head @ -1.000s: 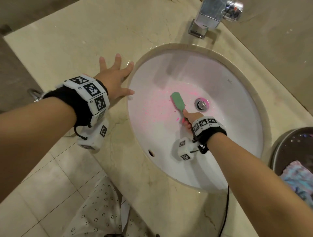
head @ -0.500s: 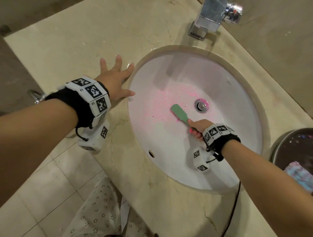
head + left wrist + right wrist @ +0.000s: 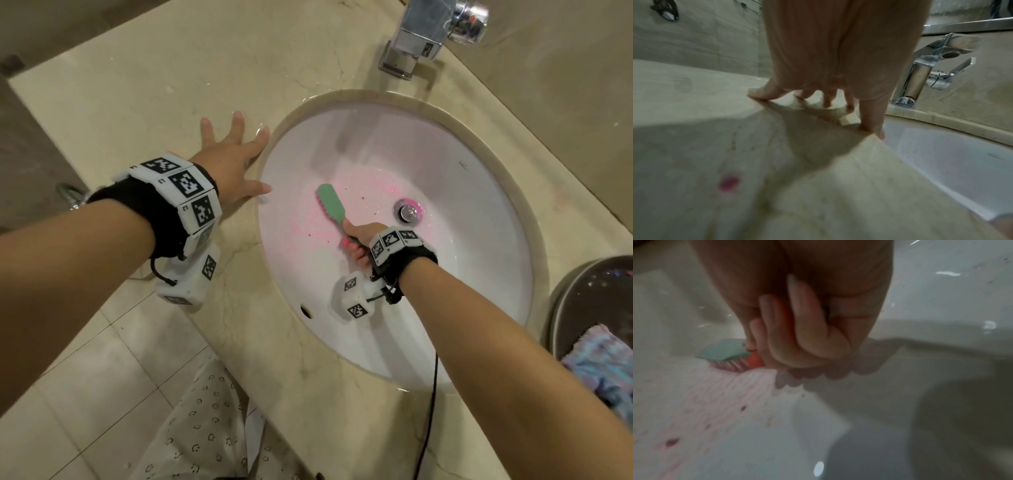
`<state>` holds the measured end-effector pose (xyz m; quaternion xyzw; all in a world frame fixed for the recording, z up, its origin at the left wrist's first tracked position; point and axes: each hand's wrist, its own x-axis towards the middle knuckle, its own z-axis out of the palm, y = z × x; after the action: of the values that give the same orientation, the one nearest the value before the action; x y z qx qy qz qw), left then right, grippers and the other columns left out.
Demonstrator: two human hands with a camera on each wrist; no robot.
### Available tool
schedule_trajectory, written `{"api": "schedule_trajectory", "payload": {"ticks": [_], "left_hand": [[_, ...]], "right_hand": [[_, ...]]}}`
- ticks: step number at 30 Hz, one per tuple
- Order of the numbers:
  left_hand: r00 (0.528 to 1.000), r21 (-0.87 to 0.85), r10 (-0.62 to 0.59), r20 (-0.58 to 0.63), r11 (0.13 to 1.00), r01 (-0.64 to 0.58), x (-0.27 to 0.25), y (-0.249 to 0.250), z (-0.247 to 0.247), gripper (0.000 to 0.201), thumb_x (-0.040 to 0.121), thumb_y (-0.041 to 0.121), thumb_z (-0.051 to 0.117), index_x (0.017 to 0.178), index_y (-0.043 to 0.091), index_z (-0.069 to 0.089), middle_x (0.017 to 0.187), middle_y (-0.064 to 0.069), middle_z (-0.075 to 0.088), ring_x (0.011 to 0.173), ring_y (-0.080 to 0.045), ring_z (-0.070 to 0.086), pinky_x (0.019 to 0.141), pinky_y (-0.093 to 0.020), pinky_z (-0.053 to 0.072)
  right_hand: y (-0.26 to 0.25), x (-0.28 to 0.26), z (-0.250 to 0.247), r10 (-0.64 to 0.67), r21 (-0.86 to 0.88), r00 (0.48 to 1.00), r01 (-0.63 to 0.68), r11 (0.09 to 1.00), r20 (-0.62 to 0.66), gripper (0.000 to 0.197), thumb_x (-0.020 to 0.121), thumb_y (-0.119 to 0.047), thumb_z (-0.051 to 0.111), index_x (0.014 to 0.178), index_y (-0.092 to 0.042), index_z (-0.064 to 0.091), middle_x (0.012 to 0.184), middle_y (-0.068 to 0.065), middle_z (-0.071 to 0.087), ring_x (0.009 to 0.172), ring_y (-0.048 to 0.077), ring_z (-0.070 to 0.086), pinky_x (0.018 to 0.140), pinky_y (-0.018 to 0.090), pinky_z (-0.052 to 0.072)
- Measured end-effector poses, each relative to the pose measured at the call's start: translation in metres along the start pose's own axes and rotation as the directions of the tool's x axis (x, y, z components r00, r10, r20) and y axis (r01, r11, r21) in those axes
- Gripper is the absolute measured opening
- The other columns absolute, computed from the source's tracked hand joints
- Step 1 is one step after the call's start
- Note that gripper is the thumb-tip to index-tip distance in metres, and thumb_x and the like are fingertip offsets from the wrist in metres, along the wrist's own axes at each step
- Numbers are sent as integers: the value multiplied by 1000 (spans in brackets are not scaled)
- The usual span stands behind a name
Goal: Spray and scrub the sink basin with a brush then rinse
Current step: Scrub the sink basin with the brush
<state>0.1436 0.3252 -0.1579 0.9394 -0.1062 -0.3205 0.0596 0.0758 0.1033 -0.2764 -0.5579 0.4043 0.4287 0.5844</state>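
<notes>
The right hand [image 3: 359,240] is inside the white sink basin [image 3: 479,274], fingers curled round the handle of the brush [image 3: 330,205]; most of the handle is hidden within the fist, with only a red-orange part showing beside the fingers [image 3: 807,331] in the right wrist view. The green brush head lies left of the drain [image 3: 407,212], bristles down on pink-speckled basin surface; bristle contact is blurred and hard to confirm. The left hand [image 3: 233,164] rests flat on the tabletop [image 3: 137,102] at the basin's left rim, fingers spread and straight. The faucet [image 3: 418,37], behind the basin, is cut off by the frame top. A dark round container [image 3: 589,301] right of the basin is partly cropped.
</notes>
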Motion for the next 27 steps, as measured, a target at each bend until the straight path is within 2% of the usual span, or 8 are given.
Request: {"api": "schedule_trajectory", "payload": {"ticks": [3,6,11,14,17,22,24,27], "left_hand": [[1000,6,1,-1,1000,-1,0,0,0,81,91,44,53,150,36,-1,157,2,-19,140,-42,-18,108,-61,9],[1000,6,6,-3,1000,-6,0,0,0,81,91,44,53,150,36,-1,157,2,-18,140,-43,-17,107,-62,9],[1000,6,4,-2,1000,-4,0,0,1,81,91,44,53,150,36,-1,156,3,-19,140,-41,-18,106,-63,12],[1000,8,-2,1,1000,2,0,0,0,80,91,44,52,150,37,-2,156,4,-19,140,-41,-18,106,-64,13],[1000,7,-5,3,1000,5,-1,1,0,80,91,44,52,150,36,-1,156,4,-19,140,-41,-18,107,-62,12],[1000,14,2,3,1000,-2,0,1,-1,81,91,45,52,150,35,-2,156,2,-19,140,-43,-18,108,-61,8],[1000,16,-4,6,1000,3,0,1,-1,81,91,44,52,150,35,-2,156,1,-19,140,-43,-18,108,-61,7],[1000,15,-3,6,1000,3,0,2,-1,81,91,44,52,150,35,-2,156,1,-19,140,-43,-18,108,-60,7]], "right_hand": [[15,-3,-6,83,-191,996,-77,979,22,48,95,-50,40,65,-14,42,38,-7,38,26,6,30,29,12,22],[29,-5,-27,55,-401,998,-68,914,-43,47,95,-49,41,65,-13,48,40,-7,40,28,5,30,32,13,22],[32,-11,-62,-57,-404,956,-67,912,-288,49,95,-44,46,59,-12,50,47,-2,41,31,8,30,32,14,23],[23,-3,-64,-64,-276,938,-34,961,-339,50,96,-45,44,59,-12,48,38,-4,42,28,8,30,30,14,22],[7,3,-53,-28,-104,957,-2,995,-287,47,96,-47,40,62,-14,41,30,-7,40,21,6,31,29,10,21],[-11,5,-25,-42,20,992,45,999,-116,43,98,-45,37,67,-15,36,32,-7,40,22,6,31,30,8,23],[-12,2,-12,-47,-17,997,46,999,-65,42,97,-46,39,68,-15,36,33,-6,40,23,6,32,29,8,24],[-3,0,-2,-53,-179,998,44,983,-47,46,97,-45,40,64,-12,40,34,-6,40,23,5,31,27,12,23]]}}
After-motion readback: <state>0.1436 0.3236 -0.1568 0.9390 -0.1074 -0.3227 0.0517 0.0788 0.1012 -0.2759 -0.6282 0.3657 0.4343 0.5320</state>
